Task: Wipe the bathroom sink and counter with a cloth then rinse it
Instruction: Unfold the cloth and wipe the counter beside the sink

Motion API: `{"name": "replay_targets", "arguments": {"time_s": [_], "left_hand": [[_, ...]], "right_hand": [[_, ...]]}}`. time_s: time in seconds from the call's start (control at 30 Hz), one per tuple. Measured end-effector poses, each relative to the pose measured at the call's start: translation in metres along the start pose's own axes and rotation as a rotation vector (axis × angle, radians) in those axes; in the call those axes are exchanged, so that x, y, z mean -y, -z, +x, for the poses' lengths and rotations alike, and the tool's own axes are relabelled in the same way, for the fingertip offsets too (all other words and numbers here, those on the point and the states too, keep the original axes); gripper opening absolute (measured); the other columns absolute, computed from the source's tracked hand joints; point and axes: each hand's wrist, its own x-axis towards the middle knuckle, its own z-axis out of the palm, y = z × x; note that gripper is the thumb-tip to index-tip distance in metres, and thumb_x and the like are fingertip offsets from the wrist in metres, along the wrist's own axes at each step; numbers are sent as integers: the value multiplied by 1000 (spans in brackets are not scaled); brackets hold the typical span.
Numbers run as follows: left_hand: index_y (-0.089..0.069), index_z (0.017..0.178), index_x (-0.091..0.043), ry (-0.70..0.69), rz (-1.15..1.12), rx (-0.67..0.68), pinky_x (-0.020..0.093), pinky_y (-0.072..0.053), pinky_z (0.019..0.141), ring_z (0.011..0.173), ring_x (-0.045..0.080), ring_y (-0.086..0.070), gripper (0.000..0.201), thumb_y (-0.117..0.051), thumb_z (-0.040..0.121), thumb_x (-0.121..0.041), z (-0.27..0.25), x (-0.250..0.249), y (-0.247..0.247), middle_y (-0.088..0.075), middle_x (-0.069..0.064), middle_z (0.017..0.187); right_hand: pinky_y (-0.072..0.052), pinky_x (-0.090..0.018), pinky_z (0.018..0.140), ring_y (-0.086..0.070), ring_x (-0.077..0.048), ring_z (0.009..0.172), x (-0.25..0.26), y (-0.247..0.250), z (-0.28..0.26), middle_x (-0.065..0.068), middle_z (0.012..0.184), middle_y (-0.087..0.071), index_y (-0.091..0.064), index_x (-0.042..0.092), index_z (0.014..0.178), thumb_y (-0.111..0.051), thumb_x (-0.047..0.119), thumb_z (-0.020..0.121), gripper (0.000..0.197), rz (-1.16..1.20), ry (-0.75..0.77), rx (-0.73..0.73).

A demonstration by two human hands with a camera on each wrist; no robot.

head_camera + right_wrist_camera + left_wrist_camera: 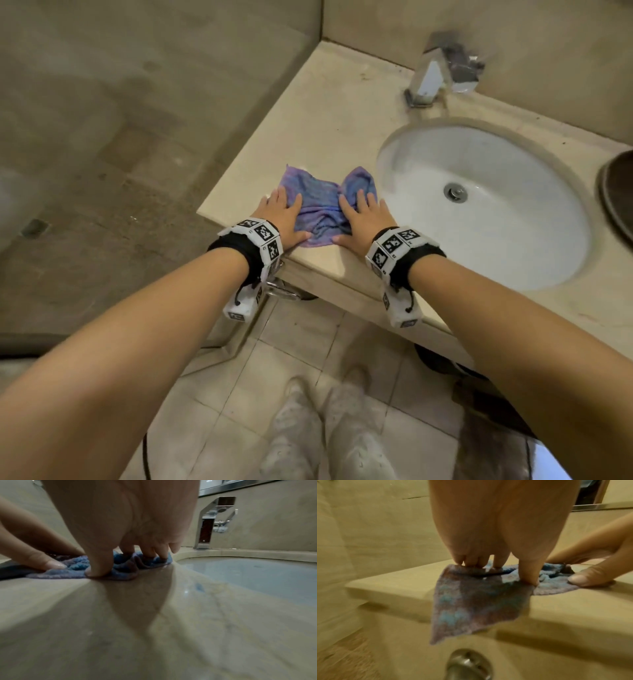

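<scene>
A purple-and-blue cloth (322, 205) lies bunched on the beige counter (325, 113), near its front edge and just left of the white oval sink (513, 246). My left hand (284, 216) presses flat on the cloth's left part. My right hand (363, 219) presses flat on its right part, beside the sink rim. In the left wrist view a corner of the cloth (471, 604) hangs over the counter's front edge below my left hand (498, 566). The right wrist view has my right hand (126, 555) with fingertips pushed into the cloth (77, 566).
A square chrome faucet (442, 68) stands behind the sink, and the drain (455, 192) sits in the bowl. A dark round object (616, 192) lies at the counter's right edge. A metal handle (281, 291) sticks out under the counter. Tiled floor and my feet (329, 428) are below.
</scene>
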Motion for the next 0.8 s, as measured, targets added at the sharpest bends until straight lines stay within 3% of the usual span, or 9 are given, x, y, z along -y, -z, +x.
{"name": "replay_targets", "arguments": {"time_s": [0.23, 0.43, 0.6, 0.8], "left_hand": [[3, 149, -9, -26, -54, 35, 41, -5, 119, 145, 35, 7, 83, -42, 92, -48, 32, -54, 14, 10, 23, 155], [7, 149, -9, -6, -94, 32, 38, -3, 119, 145, 35, 7, 82, -44, 94, -42, 62, -67, 30, 12, 23, 155], [5, 149, -6, -8, -161, -26, 37, -3, 119, 145, 33, 3, 75, -42, 96, -31, 92, -64, 42, 7, 21, 156], [-5, 148, 1, -43, -190, -92, 38, -9, 119, 144, 33, -4, 70, -44, 95, -24, 146, -51, 73, -1, 23, 155]], "right_hand": [[-3, -42, 119, 1, -28, 147, -47, -2, -17, -15, 158, 3, 1, 12, 150, -41, 47, 94, 78, 56, -32, 2], [-20, -41, 116, -21, -29, 140, -61, 6, -4, -14, 155, -14, -13, 11, 149, -43, 38, 94, 69, 109, 89, -44], [-14, -44, 118, -8, -27, 145, -73, 18, 15, -9, 158, -2, -10, 17, 150, -40, 40, 95, 66, 147, 82, -29], [-8, -41, 118, 0, -21, 147, -81, 42, 65, -4, 159, 4, -4, 11, 150, -33, 35, 98, 64, 92, 123, -58]]}}
